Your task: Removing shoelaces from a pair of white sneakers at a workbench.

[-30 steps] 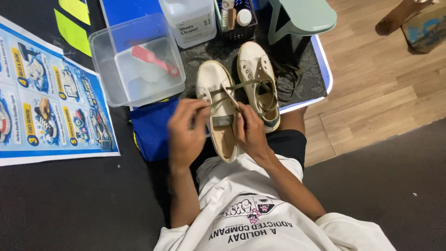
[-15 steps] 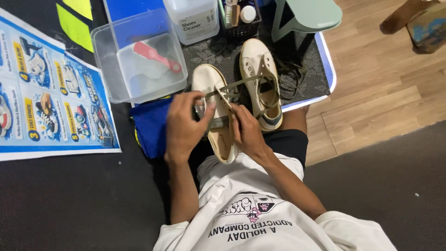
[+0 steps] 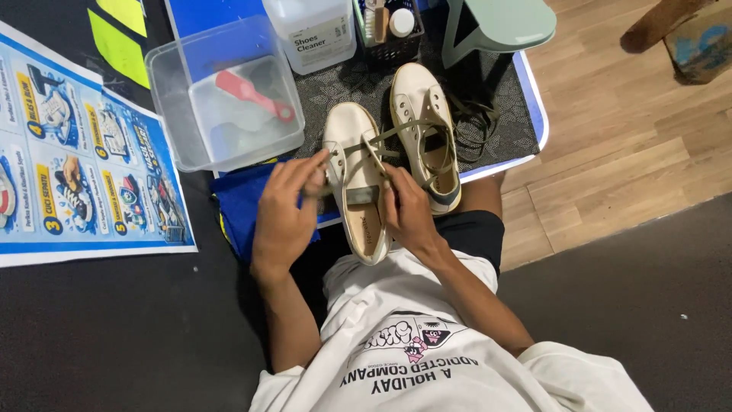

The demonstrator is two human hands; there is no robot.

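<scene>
Left hand [image 3: 286, 210] pinches the lace [image 3: 396, 133], right hand [image 3: 408, 214] clamps the near shoe [image 3: 358, 183]; lace possibly snags the second shoe [image 3: 427, 130] at one o'clock.

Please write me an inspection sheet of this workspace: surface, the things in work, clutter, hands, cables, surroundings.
Surface: dark patterned mat on a blue-edged board, over black floor.
Things in work: near shoe, cream, on the lap, lace partly threaded; second shoe beside it on the mat.
Clutter: clear tub holding a red brush; white jug; black basket of small items; blue cloth.
Hands: left hand pinches the lace at the near shoe's left side; right hand grips its right side.
Cables: nothing seen; only loose dark laces.
Surroundings: poster at left, green stool, wood floor.
</scene>
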